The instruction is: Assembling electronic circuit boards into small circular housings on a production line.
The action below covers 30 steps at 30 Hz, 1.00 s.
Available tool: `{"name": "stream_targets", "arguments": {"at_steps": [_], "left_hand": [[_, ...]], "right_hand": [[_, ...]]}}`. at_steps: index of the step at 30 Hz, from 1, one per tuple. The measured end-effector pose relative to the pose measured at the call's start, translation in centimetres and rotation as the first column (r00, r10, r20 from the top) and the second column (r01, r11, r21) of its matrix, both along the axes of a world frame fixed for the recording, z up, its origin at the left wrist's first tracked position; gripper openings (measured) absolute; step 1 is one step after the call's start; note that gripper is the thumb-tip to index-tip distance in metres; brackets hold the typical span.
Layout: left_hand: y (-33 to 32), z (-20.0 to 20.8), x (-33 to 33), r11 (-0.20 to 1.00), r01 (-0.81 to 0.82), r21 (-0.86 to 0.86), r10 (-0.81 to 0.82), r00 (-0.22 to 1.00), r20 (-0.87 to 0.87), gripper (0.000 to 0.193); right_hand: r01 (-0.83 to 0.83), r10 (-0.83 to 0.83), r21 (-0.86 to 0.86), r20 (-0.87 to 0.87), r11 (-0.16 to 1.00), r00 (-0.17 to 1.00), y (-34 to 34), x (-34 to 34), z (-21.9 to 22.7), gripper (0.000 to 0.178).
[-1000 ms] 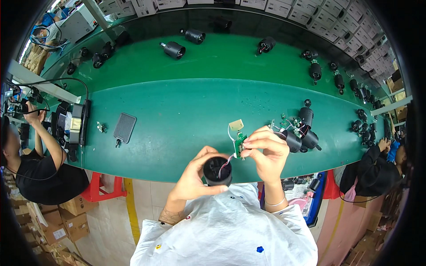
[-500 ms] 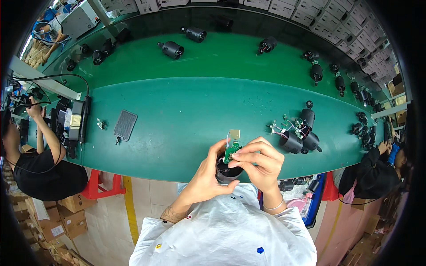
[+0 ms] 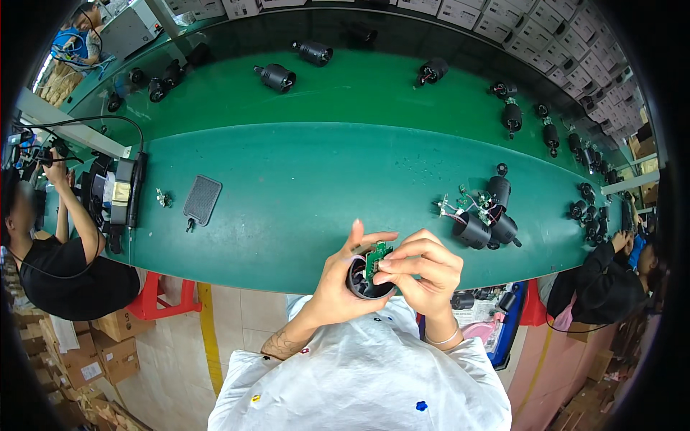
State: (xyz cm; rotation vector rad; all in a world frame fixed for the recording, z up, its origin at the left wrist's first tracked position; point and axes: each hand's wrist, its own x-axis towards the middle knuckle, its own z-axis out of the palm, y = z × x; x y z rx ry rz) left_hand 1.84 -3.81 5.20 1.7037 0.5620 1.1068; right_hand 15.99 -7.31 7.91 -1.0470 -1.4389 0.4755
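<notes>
Close to the table's front edge, my left hand (image 3: 336,282) wraps round a black cylindrical housing (image 3: 358,289) whose open mouth faces up. Its index finger stretches toward the top of a green circuit board (image 3: 373,260). Thumb and fingers of my right hand (image 3: 425,273) pinch that board by its right side. The board stands upright at the mouth of the housing, its lower end at or inside the rim; how deep it reaches is hidden. A white wire shows beside the board.
Several black housings with wired boards (image 3: 474,228) stand to the right. A dark grey flat panel (image 3: 203,200) and a small circuit board (image 3: 164,197) lie left. More black housings (image 3: 277,77) rest on the far green strip. People sit at both sides; a blue crate (image 3: 509,323) is below right.
The circuit board has come down and tilted at the housing's mouth. The tan piece above it is out of sight. My left index finger has moved up over the board's top.
</notes>
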Motion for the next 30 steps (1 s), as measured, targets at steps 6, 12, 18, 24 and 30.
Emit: {"name": "stream_targets", "arguments": {"at_steps": [6,12,18,24,30], "left_hand": [[-0.3,-1.1,-0.6,0.966,-0.058,0.252,0.062,0.998,-0.007,0.095],[-0.3,-1.3,0.2,0.941,-0.25,0.226,0.254,0.967,0.014,0.105],[0.2,-1.2,0.5,0.899,-0.328,0.291,0.318,0.945,0.082,0.098],[0.3,-1.5,0.2,0.874,-0.335,0.351,0.34,0.939,0.049,0.093],[0.4,-1.9,0.2,0.848,-0.345,0.402,0.365,0.931,0.028,0.088]], "right_hand": [[0.046,-0.047,0.012,0.083,0.999,0.995,0.0,0.2,0.1,0.016],[-0.03,0.027,0.038,0.089,0.999,0.996,-0.1,-0.3,0.9,0.013],[-0.115,0.116,-0.014,0.137,0.993,0.984,-0.4,-0.4,1.0,0.013],[-0.143,0.163,-0.119,0.185,0.983,0.969,-0.5,-0.5,1.6,0.013],[-0.088,0.132,-0.262,0.156,0.961,0.979,-0.7,-0.7,1.9,0.011]]}}
